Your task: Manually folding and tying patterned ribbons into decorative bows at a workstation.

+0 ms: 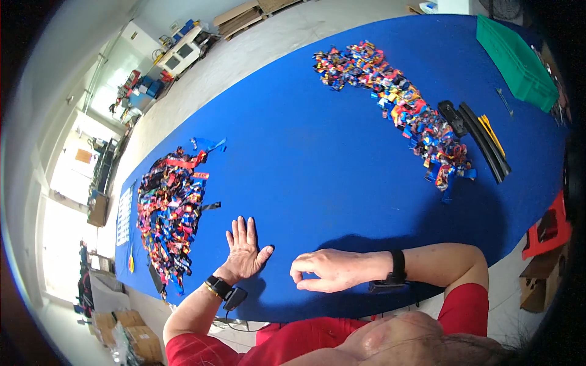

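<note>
While the person leans at the near edge of a blue table (278, 152), both bare hands look empty. Left hand (243, 251): palm down, fingers spread, prob. steadying on the cloth. Right hand (323, 269), nearby: loosely curled, thumb & index apart, nothing visible btwn them. Black band (398, 266) on right wrist, likely securing a small device. Near the left hand, but not touching it: left pile (171, 213) of small multicolored pieces (maybe fabric; too small to be sure). Right pile (421, 125), a long strip, runs toward the far side, prob. kept well apart so the two don't mix. Right of it: black tray (453, 118), dark curved strips (485, 143) & yellow tool (492, 135), seemingly parked aside w/in reach. Far right: green crate (517, 68), likely for storage. Far left, beyond table: white machine (182, 53).
</note>
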### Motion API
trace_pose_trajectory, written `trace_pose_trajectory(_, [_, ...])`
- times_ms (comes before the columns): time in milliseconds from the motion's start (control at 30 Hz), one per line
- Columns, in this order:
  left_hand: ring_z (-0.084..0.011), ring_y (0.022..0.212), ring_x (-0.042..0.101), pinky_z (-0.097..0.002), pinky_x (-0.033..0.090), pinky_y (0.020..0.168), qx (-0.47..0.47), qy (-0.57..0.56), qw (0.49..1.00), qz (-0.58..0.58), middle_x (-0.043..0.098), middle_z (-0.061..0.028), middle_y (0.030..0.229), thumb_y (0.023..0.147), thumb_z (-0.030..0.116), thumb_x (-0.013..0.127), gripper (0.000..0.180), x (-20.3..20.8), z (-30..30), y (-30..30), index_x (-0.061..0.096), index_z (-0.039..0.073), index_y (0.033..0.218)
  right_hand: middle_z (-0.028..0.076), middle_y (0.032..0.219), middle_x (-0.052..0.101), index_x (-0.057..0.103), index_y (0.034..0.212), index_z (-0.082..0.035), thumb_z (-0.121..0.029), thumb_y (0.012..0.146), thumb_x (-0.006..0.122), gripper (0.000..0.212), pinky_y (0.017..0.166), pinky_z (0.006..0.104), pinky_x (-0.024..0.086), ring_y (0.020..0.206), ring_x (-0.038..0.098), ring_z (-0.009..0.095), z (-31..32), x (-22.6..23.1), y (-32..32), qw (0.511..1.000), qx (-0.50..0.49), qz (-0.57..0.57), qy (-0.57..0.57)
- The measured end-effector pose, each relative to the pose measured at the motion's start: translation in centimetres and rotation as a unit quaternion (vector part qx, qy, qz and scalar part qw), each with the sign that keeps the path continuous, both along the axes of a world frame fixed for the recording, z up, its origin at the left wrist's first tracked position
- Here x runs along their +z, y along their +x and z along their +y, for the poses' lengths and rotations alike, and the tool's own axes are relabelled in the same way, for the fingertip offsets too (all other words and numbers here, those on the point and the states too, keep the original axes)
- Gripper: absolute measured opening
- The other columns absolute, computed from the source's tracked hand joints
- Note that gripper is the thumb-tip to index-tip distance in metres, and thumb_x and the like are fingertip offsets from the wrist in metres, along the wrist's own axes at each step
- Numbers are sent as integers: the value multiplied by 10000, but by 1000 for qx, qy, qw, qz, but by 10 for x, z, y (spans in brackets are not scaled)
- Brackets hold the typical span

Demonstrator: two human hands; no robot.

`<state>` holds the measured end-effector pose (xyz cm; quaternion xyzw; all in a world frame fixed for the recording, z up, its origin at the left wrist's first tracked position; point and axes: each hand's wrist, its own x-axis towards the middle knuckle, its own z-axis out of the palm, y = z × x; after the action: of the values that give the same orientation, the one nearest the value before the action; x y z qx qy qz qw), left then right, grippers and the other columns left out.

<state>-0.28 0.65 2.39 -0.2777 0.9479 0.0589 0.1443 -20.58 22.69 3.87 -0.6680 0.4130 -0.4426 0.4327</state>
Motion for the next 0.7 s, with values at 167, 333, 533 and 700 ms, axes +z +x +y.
trace_pose_trajectory(167, [-556,1445,7,-684,42,1126,-7,-6,1000,13,31,-389,1549,902,744,355,1067,-1,1,-1,36,-59,1529,128,864,617,555,884,-26,-23,839,651,106,733,370,514,812,641,285,16,52,4,983,-102,-94,-120])
trace_pose_trajectory(333, [-564,1438,46,-693,82,1120,-16,-27,999,35,85,-394,1539,909,737,354,1044,-5,1,4,107,-73,1520,76,899,654,610,856,-89,-33,778,705,135,699,406,531,821,663,283,41,92,-35,928,-90,-95,-349])
trace_pose_trajectory(533, [-570,1436,56,-693,89,1117,-33,-28,999,25,64,-403,1535,925,714,356,1018,-1,1,-7,79,-59,1527,68,1070,625,607,945,-137,-191,875,661,104,754,382,470,915,589,209,93,126,-15,766,-282,-107,-568])
trace_pose_trajectory(700, [-568,1436,54,-699,83,1114,-15,-47,998,24,60,-397,1539,919,713,376,1026,-6,-1,1,82,-61,1525,84,1332,550,523,1308,-90,-216,979,467,357,971,404,407,1208,498,211,104,120,-25,616,-263,0,-743])
